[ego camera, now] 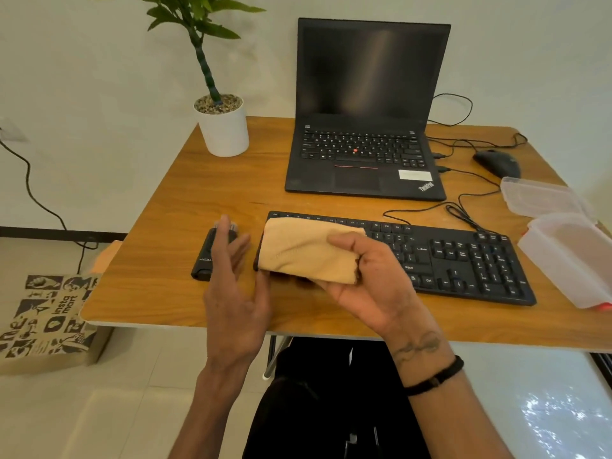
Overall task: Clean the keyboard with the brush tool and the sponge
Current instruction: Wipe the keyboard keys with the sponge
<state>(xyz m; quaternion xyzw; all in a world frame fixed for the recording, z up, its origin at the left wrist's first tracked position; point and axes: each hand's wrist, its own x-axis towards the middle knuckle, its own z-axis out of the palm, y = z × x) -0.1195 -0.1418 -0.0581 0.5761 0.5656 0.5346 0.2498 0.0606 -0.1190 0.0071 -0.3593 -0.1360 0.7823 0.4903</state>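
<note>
A black keyboard point(463, 256) lies across the front of the wooden desk point(159, 260). My right hand point(367, 276) grips a tan sponge cloth point(304, 250) and holds it over the keyboard's left end, hiding those keys. The black brush tool point(207, 256) lies on the desk just left of the keyboard, bristles pointing away from me. My left hand point(235, 293) hovers with its fingers spread beside the brush and the cloth's left edge, holding nothing.
An open black laptop point(364, 134) stands behind the keyboard. A potted plant point(223, 127) is at the back left, a black mouse point(496, 162) with cables at the back right, and clear plastic containers point(563, 240) at the right edge. A printed bag point(49, 316) sits on the floor.
</note>
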